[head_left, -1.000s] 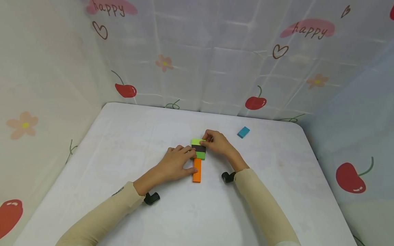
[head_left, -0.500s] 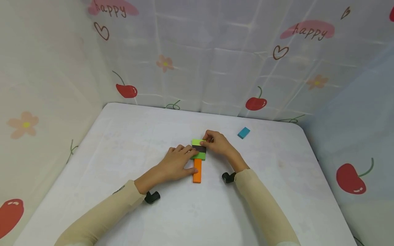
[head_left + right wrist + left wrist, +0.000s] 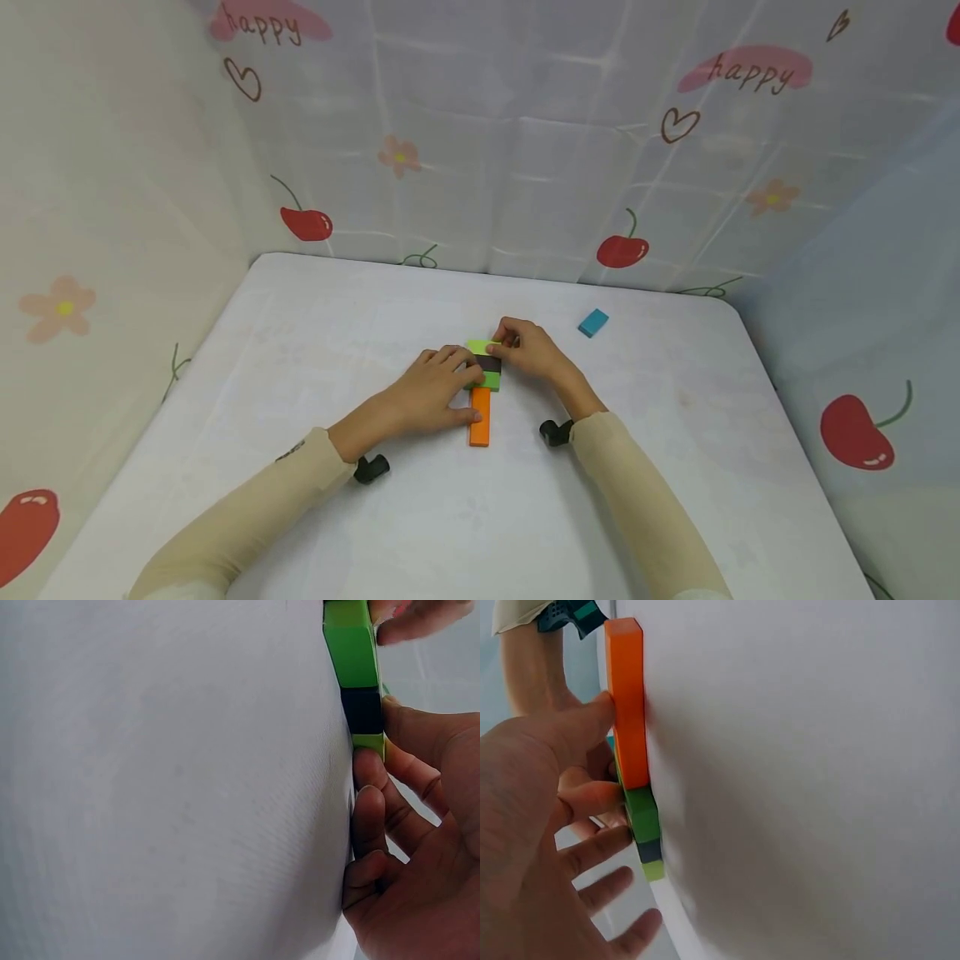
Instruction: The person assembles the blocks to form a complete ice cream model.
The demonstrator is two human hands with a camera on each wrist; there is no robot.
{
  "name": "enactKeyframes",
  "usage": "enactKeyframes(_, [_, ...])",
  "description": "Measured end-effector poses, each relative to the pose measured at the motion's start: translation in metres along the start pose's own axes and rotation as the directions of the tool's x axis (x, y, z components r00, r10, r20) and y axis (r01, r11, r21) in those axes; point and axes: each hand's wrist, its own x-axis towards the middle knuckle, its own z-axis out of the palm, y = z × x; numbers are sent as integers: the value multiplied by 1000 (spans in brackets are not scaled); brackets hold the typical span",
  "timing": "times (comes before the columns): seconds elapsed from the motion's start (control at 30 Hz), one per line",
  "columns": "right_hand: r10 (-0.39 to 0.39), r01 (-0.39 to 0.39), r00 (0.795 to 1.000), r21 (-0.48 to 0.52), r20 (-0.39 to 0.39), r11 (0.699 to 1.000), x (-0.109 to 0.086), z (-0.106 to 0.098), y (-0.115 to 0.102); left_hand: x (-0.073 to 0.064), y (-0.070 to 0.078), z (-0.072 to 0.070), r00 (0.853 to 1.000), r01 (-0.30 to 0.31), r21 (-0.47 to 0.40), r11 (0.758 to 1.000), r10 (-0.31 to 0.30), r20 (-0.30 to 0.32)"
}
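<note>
Flat on the white table, an orange block (image 3: 480,419) lies lengthwise. Against its far end sit a green block (image 3: 491,380), a black block (image 3: 490,363) and a light green block (image 3: 477,345), side by side and touching. My left hand (image 3: 429,396) reaches over from the left with spread fingers. Its thumb touches the orange block (image 3: 628,705), and its index fingertip is on the green block (image 3: 643,812). At the far right corner my right hand (image 3: 529,346) pinches the light green block (image 3: 367,744) between thumb and curled fingers. The fingers partly cover the row.
A blue block (image 3: 593,322) lies apart on the table (image 3: 480,517), behind and right of my right hand. Patterned curtains (image 3: 510,150) hang behind the table and along its sides. Each wrist carries a small black camera (image 3: 556,432).
My left hand's fingers have lifted and curled slightly over the green and black blocks. The right hand and the blocks have stayed in place.
</note>
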Motion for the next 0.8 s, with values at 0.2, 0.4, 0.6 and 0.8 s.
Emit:
enactKeyframes(0.2, [-23, 23, 1000, 4, -2, 1000, 1, 0, 3, 5, -9, 0, 998, -34, -35, 999, 36, 45])
enactKeyframes(0.4, [-22, 22, 1000, 6, -12, 1000, 0, -1, 1, 8, -10, -1, 997, -32, -28, 999, 33, 65])
enactKeyframes(0.6, [-15, 15, 1000, 4, -19, 1000, -1, -1, 1, 8, -10, -2, 998, -32, -32, 999, 34, 57])
enactKeyframes(0.8, [-6, 6, 1000, 0, -22, 1000, -4, 2, 4, 8, -11, 0, 998, -39, -29, 999, 41, 48])
